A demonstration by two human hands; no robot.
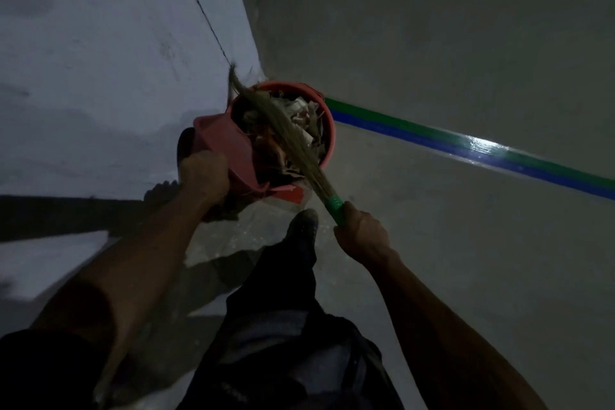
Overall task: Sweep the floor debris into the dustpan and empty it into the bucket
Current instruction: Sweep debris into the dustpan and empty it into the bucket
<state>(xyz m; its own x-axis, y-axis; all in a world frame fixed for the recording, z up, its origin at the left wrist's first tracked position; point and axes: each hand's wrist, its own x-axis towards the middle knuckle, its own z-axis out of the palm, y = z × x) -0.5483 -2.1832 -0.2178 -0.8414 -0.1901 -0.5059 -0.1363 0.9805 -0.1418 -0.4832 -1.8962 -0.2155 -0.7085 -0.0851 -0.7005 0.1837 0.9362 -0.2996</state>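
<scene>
Fingers (pixel 361 236) of right hand (pixel 364 233) curling round green broom handle (pixel 334 206), arm reaching up from lower right. Broom (pixel 283 123) bristles slanting across the bucket (pixel 327 130) mouth, over leaf debris (pixel 299 110) inside. Left hand (pixel 204 176) gripping pink dustpan (pixel 226 140), tilting it against bucket's near-left rim. Shoe (pixel 303 223) planting just below bucket; striped tape (pixel 466 146) running off to bucket's right.
</scene>
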